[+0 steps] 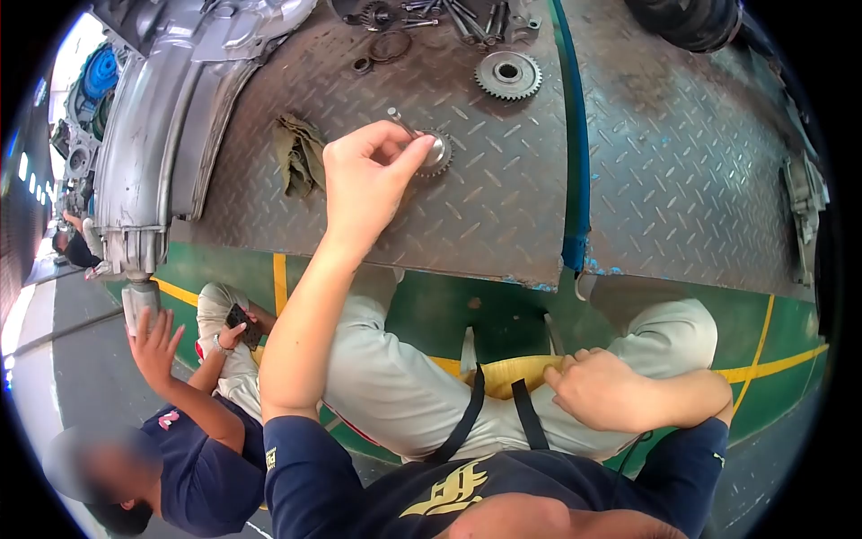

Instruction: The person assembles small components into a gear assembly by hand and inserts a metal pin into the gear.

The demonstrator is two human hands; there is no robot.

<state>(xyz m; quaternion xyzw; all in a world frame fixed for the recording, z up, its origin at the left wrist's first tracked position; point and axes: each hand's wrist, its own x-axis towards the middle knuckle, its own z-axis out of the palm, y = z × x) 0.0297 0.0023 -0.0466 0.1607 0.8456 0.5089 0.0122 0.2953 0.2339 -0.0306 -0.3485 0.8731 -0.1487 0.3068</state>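
Observation:
Above the steel bench top, my left hand (366, 171) pinches a short metal rod (393, 114) between thumb and fingers; most of the rod is hidden behind them. Just beyond the thumb, a small toothed gear (438, 154) lies on the plate, partly covered by the hand. A larger gear (508, 75) lies flat farther back. My right hand (597, 388) rests over my lap near the thigh, its fingers curled closed, with nothing seen in it. To the left of my left hand is a crumpled olive cloth (299, 154).
A large metal housing (148, 144) stands at the left bench edge. Several bolts (467, 20) and a ring (390, 47) lie at the back. A blue strip (572, 135) divides the bench plates. At lower left a person (202, 436) sits close, one hand raised, the other holding a phone (241, 320).

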